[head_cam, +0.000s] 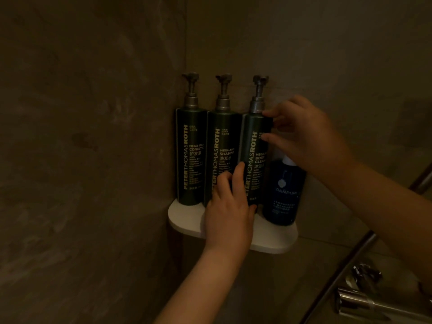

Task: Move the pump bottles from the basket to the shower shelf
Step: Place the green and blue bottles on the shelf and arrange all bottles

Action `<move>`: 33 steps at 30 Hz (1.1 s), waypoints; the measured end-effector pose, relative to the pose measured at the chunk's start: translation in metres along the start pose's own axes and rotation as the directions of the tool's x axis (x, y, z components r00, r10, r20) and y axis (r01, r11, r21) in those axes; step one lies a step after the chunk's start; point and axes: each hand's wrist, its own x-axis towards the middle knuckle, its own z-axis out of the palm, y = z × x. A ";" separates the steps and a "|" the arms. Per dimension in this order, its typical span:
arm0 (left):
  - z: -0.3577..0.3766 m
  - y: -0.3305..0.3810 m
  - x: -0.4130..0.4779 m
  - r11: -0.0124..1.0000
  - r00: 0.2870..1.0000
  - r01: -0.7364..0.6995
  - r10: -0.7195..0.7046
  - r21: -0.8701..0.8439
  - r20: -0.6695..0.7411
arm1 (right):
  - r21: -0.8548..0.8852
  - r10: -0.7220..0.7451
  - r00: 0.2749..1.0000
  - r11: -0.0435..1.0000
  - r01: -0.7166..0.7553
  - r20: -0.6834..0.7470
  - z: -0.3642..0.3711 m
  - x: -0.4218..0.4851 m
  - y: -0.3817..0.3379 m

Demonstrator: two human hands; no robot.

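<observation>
Right hand at 3 o'clock, thumb and fingers pinching the body-cleanser bottle near its shoulder. Left hand gripped its lower body. It stood upright on the white rounded shelf (smooth dark-green cylinder, grey pump), with the shampoo bottle just beside at 9 o'clock.

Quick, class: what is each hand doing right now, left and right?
Left hand: grips the lower part of the body cleanser bottle.
Right hand: pinches the same bottle near its top.
</observation>
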 end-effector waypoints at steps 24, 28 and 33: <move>0.007 0.007 -0.031 0.987 0.989 -0.146 0.148 -0.067 0.025 | 0.256 0.537 0.826 0.785 -0.564 0.173 0.027 -0.125 0.030; 0.008 0.003 -0.034 0.989 0.990 -0.138 0.139 -0.049 0.026 | 0.287 0.556 0.816 0.764 -0.577 0.160 0.034 -0.126 0.034; 0.005 0.001 -0.036 0.992 0.992 -0.125 0.126 -0.031 0.029 | 0.301 0.554 0.814 0.758 -0.579 0.172 0.040 -0.126 0.037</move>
